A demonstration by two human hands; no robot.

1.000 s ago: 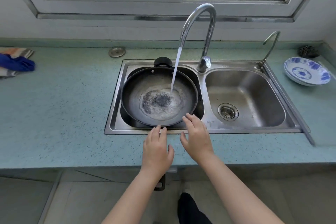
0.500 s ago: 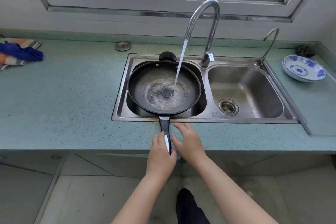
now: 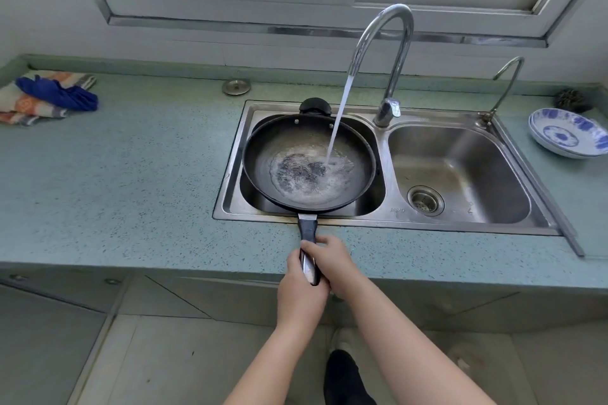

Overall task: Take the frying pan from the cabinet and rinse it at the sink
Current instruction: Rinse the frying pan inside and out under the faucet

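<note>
A black frying pan (image 3: 263, 154) lies in the left basin of the steel double sink (image 3: 381, 220). Its long handle (image 3: 307, 227) reaches over the front rim and the counter edge. Water runs from the tall tap (image 3: 394, 43) into the pan, pooling over a dark burnt patch in its middle. My left hand (image 3: 299, 293) wraps the end of the handle from the left. My right hand (image 3: 329, 260) closes on the handle from the right, just ahead of the left one.
The green counter (image 3: 131, 174) carries a folded cloth with a blue rag (image 3: 49, 95) at far left and stacked blue-white plates (image 3: 569, 135) at far right. A drain plug (image 3: 236, 87) lies behind the sink. A small second tap (image 3: 506, 82) stands by the right basin.
Both hands drew back from the pan's front rim to the handle and closed on it. The view pulled back, and the pool of water in the pan has spread.
</note>
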